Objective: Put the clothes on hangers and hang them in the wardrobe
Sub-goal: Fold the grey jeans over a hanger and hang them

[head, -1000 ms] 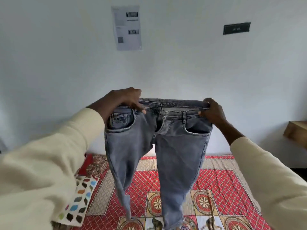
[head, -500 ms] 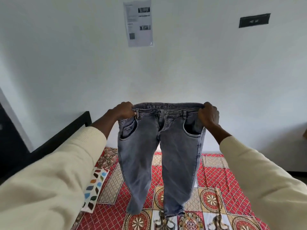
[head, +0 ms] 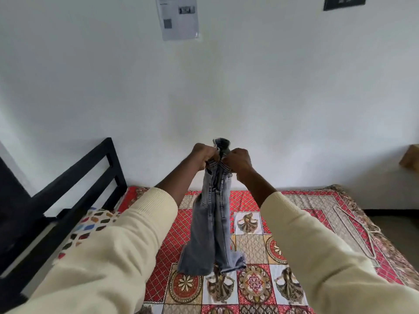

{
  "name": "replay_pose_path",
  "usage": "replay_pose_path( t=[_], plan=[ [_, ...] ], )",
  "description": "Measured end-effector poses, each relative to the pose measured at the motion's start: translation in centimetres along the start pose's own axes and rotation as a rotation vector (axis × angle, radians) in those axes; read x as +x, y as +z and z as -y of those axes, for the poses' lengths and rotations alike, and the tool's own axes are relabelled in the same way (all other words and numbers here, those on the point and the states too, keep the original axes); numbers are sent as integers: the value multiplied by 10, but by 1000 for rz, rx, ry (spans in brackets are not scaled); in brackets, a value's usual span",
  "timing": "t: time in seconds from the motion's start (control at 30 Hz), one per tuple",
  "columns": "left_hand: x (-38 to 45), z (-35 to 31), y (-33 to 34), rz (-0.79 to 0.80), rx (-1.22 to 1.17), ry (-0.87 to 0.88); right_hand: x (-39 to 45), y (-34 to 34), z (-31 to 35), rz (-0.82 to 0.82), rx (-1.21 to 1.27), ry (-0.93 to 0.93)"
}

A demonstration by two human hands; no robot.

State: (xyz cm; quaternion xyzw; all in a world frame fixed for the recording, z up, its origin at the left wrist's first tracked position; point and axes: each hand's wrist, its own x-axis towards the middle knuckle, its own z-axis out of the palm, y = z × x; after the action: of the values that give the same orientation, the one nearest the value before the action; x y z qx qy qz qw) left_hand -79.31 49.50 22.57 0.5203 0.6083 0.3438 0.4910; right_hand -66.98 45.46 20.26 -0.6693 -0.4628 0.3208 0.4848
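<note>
White wall (head: 272, 91), patterned bed (head: 254, 245)

The grey denim jeans (head: 213, 225) hang over the red patterned bedspread (head: 256, 243), open bed at three o'clock except a pale wire hanger (head: 358, 232); black metal bed frame (head: 74, 191) and spotted pillow (head: 90, 227) block nine o'clock

Grey jeans (head: 213, 225) hang folded lengthwise, legs together, waistband bunched at top, hems dangling above the bed. A pale hanger (head: 362, 232) lies flat on the bed at right.
</note>
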Motion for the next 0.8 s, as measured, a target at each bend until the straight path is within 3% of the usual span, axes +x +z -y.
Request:
replay_pose_path(
  t=[0.2,0.37,0.47,0.57,0.67,0.73,0.77,0.8],
  plan=[
    [24,10,-1,-260,-129,146,-13,1,0,244,384,-5],
    [1,-16,-4,-284,-115,317,-16,7,22,250,420,-97],
    [-18,-51,-15,-132,-131,445,-12,-2,58,228,419,-167],
    [-26,-102,-40,-112,-83,645,-7,-18,110,208,491,-282],
    [-26,-143,-65,-148,-139,770,3,-35,148,382,812,-288],
    [-30,-162,-76,-217,-127,820,9,-48,161,479,835,-332],
    [-31,-168,-81,-260,-117,833,12,-55,165,443,760,-386],
    [-31,-172,-87,-291,-123,829,17,-62,163,293,629,-428]
  ],
)
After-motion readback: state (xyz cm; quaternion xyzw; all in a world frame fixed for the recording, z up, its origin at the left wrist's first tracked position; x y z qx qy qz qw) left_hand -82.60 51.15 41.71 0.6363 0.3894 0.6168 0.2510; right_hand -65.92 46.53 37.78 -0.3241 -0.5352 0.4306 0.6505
